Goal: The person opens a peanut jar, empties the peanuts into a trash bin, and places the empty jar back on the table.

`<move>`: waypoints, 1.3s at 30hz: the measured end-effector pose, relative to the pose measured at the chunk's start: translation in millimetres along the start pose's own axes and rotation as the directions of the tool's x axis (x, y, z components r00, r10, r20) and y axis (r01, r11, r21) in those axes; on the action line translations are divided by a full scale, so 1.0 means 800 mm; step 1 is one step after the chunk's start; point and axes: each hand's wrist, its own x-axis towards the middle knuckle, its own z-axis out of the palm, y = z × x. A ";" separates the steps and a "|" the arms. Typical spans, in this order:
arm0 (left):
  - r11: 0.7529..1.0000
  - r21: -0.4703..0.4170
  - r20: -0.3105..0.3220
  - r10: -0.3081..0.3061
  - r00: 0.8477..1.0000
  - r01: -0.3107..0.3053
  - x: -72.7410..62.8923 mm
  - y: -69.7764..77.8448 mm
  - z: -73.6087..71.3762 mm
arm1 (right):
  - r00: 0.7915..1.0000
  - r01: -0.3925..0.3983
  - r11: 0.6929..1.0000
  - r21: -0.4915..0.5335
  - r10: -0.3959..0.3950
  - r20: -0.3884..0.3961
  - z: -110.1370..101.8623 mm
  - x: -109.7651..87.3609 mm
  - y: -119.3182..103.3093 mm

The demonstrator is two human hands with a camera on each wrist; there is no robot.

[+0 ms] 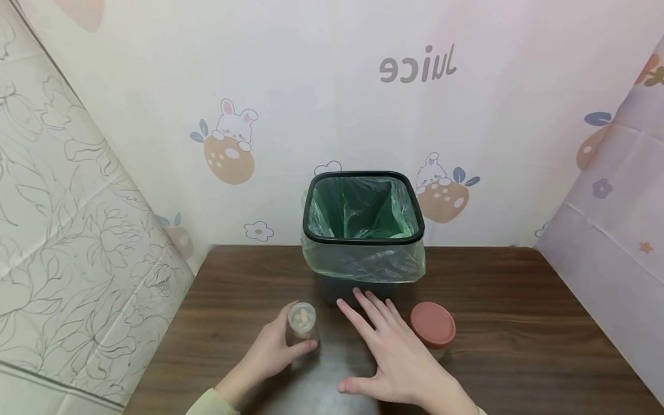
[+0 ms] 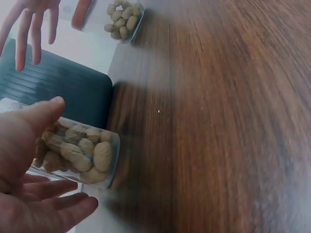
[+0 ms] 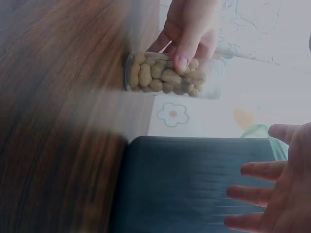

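A clear jar of unshelled peanuts (image 1: 302,320) stands on the table left of centre. My left hand (image 1: 272,344) grips it, thumb on the near side and fingers round the far side; the right wrist view shows that thumb pressed on the jar (image 3: 167,75). Its top shows peanuts, and no coloured lid sits on it. With fingers spread and nothing held, my right hand (image 1: 391,351) hovers over the table in front of the bin. Beside it on the right is a second jar with a reddish-pink lid (image 1: 433,324); peanuts (image 2: 123,19) show inside it in the left wrist view.
Behind both hands a dark square bin (image 1: 358,288) stands at the back of the wooden table (image 1: 498,340), lined with a green translucent bag (image 1: 363,259) held by a black rim. A printed curtain (image 1: 290,75) hangs at the back and sides.
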 end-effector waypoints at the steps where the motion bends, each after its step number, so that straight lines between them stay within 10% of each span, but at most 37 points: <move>1: 1.000 -0.016 0.005 0.009 1.000 -0.009 0.001 -0.001 0.002 | 1.000 -0.003 1.000 0.012 0.003 0.009 0.003 0.002 0.001; 11: 0.987 -0.011 0.014 0.158 0.987 -0.158 0.005 0.018 0.012 | 0.999 -0.039 0.993 0.108 0.035 0.036 0.026 0.010 0.005; 22: 0.924 0.245 -0.030 0.308 0.951 -0.292 0.004 0.063 0.010 | 0.988 -0.145 0.959 0.242 0.129 0.079 0.036 0.016 -0.003; 39: 0.823 0.381 -0.181 0.514 0.839 -0.422 0.013 0.093 0.001 | 0.957 -0.125 0.915 0.383 0.214 -0.198 0.031 0.022 -0.009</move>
